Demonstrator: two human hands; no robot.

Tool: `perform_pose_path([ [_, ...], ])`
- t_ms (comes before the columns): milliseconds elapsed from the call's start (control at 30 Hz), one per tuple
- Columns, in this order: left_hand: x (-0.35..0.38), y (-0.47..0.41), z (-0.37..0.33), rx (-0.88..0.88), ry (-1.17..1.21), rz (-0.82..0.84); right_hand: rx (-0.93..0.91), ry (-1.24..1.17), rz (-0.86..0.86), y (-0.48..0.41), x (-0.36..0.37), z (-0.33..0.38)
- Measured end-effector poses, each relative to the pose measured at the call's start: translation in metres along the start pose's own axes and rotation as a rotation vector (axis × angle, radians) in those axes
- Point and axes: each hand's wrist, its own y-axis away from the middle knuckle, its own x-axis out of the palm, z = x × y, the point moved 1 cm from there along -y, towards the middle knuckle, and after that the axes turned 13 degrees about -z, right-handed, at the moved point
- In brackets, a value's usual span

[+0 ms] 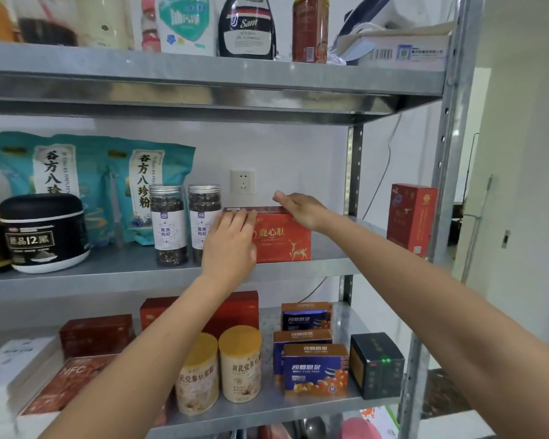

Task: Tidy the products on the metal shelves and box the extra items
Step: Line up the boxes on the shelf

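Note:
A red box with a gold deer (pixel 282 240) stands on the middle metal shelf (pixel 108 274), right of two clear jars of dark dried berries (pixel 168 224). My left hand (pixel 230 242) lies flat against the box's left front, fingers straight and reaching its top edge. My right hand (pixel 298 209) rests over the box's top right corner, fingers extended toward the back. A tall red carton (pixel 411 218) stands alone at the shelf's right end.
Teal pouches (pixel 76 175) and a black tub (pixel 43 232) fill the left of the middle shelf. Cylinder tins (pixel 240 364), blue-orange boxes (pixel 314 369), a black box (pixel 376 365) and red boxes sit on the lower shelf. Bottles stand on the top shelf (pixel 203 77). A wall socket (pixel 242 182) is behind.

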Motion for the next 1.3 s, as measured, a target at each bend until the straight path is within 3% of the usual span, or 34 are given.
perform_pose_path([
  [67,0.000,0.000,0.000,0.012,-0.003,-0.005,-0.025,-0.104,-0.229,0.004,-0.011,-0.010],
  [100,0.000,0.000,-0.001,0.016,-0.004,-0.012,-0.061,-0.041,-0.374,0.004,-0.021,-0.018],
  [200,0.000,-0.001,-0.002,0.017,-0.012,-0.022,-0.118,0.519,-0.666,0.007,-0.057,-0.050],
  [267,0.001,-0.001,-0.002,0.021,-0.020,-0.031,-0.054,0.843,-0.687,0.013,-0.078,-0.069],
  [367,0.004,-0.001,-0.004,0.031,-0.040,-0.052,0.130,1.118,-0.594,0.027,-0.101,-0.090],
  [467,0.009,0.001,-0.005,0.048,-0.067,-0.062,0.300,1.206,-0.500,0.040,-0.108,-0.102],
  [567,0.013,0.003,-0.005,0.056,-0.093,-0.061,0.325,1.193,-0.492,0.047,-0.104,-0.103],
  [667,0.015,0.003,-0.005,0.050,-0.098,-0.067,0.375,1.011,-0.475,0.046,-0.106,-0.097],
  [800,0.017,0.004,-0.005,0.057,-0.087,-0.071,0.425,0.524,-0.567,0.046,-0.114,-0.105],
  [1067,0.022,0.012,-0.008,0.008,-0.085,-0.013,0.419,0.028,-0.748,0.051,-0.125,-0.118],
  [1300,0.024,0.015,-0.015,-0.088,0.003,-0.029,0.753,-0.713,-0.621,0.057,-0.123,-0.106],
])
